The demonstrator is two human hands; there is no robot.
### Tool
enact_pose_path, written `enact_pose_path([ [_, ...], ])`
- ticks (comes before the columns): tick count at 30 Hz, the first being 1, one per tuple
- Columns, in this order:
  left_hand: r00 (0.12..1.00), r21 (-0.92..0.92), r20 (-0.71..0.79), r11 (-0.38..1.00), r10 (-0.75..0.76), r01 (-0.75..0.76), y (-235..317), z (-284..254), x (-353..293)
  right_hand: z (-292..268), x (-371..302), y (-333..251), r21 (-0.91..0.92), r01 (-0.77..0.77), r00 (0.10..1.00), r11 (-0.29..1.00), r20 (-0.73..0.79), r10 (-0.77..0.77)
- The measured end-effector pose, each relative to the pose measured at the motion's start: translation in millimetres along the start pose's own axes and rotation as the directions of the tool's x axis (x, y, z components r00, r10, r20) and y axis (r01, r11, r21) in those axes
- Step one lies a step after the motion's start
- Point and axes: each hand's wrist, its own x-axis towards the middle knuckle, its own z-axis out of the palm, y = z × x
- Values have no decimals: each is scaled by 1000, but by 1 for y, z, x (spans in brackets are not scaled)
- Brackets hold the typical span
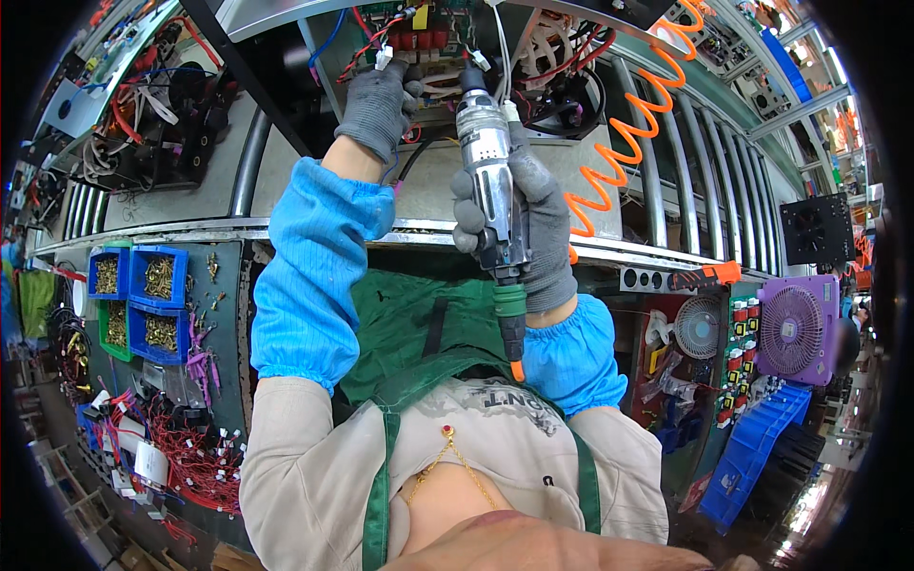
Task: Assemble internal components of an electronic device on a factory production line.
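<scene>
My right hand, in a grey glove, is wrapped round a silver and black air screwdriver. The tool's front end points away from me into an open metal housing full of wiring. A green collar and a black fitting with an orange end are at its rear. My left hand, also gloved, reaches into the housing with fingers curled, close beside a white connector. Whatever those fingers grip is hidden. Red capacitor-like parts and a green circuit board sit deeper inside.
A coiled orange air hose hangs at the right over conveyor rollers. At left, blue bins hold screws, with red wire harnesses nearer. A purple fan and blue tray stand at right. Another wired unit lies far left.
</scene>
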Motion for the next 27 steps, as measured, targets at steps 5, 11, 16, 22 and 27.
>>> enact_pose_path([
  [5, 999, 33, 39, 999, 9, -10, 5, 0, -10, -6, 4, -3, 100, -55, 991, 993, 128, 42],
  [11, 954, -188, 269, 979, 130, -81, -17, -19, -10, 6, -22, -2, -245, 11, 999, 969, 38, -1],
  [16, 912, -380, 408, 902, -38, 208, -27, -33, -20, -6, -47, 5, -455, -39, 998, 889, -64, 11],
  [22, 984, -404, 172, 908, -46, 113, -27, -11, -37, -14, -63, 6, -509, -77, 989, 857, -150, 0],
  [27, 938, -318, 319, 918, -131, 237, -35, -27, -29, -20, -69, 3, -522, -148, 982, 840, -181, 60],
])
